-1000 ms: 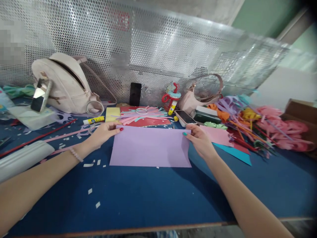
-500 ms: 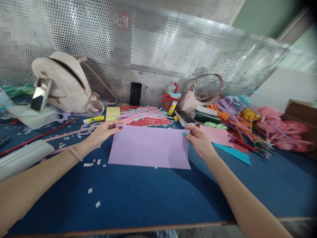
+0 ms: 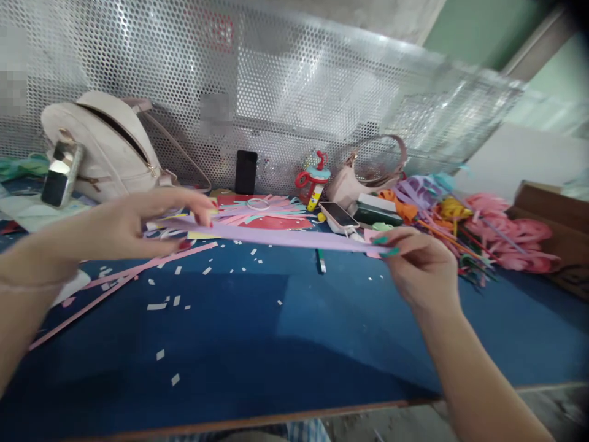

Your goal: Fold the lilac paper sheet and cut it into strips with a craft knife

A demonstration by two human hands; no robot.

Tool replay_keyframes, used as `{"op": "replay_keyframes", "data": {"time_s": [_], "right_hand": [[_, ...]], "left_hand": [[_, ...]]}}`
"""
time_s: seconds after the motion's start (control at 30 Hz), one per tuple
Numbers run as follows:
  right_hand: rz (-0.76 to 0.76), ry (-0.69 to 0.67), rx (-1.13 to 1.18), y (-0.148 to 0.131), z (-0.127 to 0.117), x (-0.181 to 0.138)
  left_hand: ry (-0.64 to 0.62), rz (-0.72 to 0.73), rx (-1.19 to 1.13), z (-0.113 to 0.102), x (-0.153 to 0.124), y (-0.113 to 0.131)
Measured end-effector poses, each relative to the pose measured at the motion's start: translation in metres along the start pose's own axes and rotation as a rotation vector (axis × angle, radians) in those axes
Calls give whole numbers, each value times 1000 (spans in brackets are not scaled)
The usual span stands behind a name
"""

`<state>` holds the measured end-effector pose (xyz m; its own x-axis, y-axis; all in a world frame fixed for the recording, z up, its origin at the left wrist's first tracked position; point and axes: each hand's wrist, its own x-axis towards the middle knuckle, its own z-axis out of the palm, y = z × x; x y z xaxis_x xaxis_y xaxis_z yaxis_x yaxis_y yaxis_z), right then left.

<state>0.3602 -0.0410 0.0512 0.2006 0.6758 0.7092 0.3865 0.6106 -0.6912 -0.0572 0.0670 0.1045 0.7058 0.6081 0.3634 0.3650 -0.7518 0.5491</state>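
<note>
The sheet of light purple paper (image 3: 285, 237) is raised above the blue table and seen nearly edge-on, as a thin band. My right hand (image 3: 421, 264) pinches its right end between thumb and fingers. At the left end, my left hand (image 3: 133, 224) is somewhat blurred, its thumb below the sheet and its fingers above, with a gap between them. No firm grip of the left hand on the paper shows. Under the sheet, a small green and white object (image 3: 321, 261) lies on the table.
White paper scraps (image 3: 157, 306) and pink strips (image 3: 115, 288) lie on the blue table (image 3: 276, 368). Behind are a backpack (image 3: 105, 147), an upright phone (image 3: 246, 172), a red cup (image 3: 317, 181), a handbag (image 3: 352, 184) and a lying phone (image 3: 339, 216). Pink paper flowers (image 3: 519, 233) are heaped right.
The purple sheet has gone from facing me to edge-on. My hands have moved apart and nearer; the left hand's pinch has opened. The green and white object now shows.
</note>
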Motion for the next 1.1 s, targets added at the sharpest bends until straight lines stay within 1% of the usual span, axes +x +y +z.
{"op": "replay_keyframes", "data": {"time_s": [0.03, 0.07, 0.1, 0.13, 0.17, 0.2, 0.23, 0.27, 0.33, 0.37, 0.43, 0.5, 0.57, 0.63, 0.77, 0.83, 0.93, 1.1], "right_hand": [[-25, -175, -111, -7, -3, -8], [-20, -321, -191, -12, -5, -18], [9, -475, -247, -15, -5, -29], [54, -639, -281, -17, -5, -40], [108, -784, -301, -17, -4, -51], [152, -904, -313, -16, -2, -60], [185, -984, -326, -16, 0, -67], [215, -1029, -342, -15, 1, -72], [268, -1047, -386, -15, 4, -76], [295, -1044, -415, -15, 4, -76], [343, -1046, -473, -16, 6, -73], [374, -1072, -499, -16, 8, -69], [385, -1099, -487, -14, 10, -67], [371, -1114, -474, -14, 11, -66], [338, -1116, -493, -13, 12, -66], [334, -1114, -502, -14, 13, -65], [344, -1109, -516, -13, 15, -64], [358, -1105, -542, -11, 17, -64]], "left_hand": [[-213, -20, 46, -6, -4, 3], [-426, -52, 62, -7, -6, 6], [-610, -97, 77, -1, -7, 7], [-701, -120, 98, 10, -7, 9], [-702, -108, 130, 26, -7, 10], [-683, -67, 158, 44, -5, 13], [-666, -23, 192, 64, -4, 17], [-635, 20, 223, 83, -3, 21], [-551, 90, 262, 113, -3, 32], [-525, 117, 259, 124, -3, 38], [-550, 167, 242, 136, -3, 49], [-581, 216, 242, 141, -2, 56], [-578, 289, 264, 145, 1, 60], [-546, 387, 285, 151, 7, 61], [-449, 577, 310, 170, 22, 59], [-428, 652, 337, 179, 30, 56], [-437, 707, 346, 187, 38, 51], [-456, 708, 320, 190, 40, 45]]}}
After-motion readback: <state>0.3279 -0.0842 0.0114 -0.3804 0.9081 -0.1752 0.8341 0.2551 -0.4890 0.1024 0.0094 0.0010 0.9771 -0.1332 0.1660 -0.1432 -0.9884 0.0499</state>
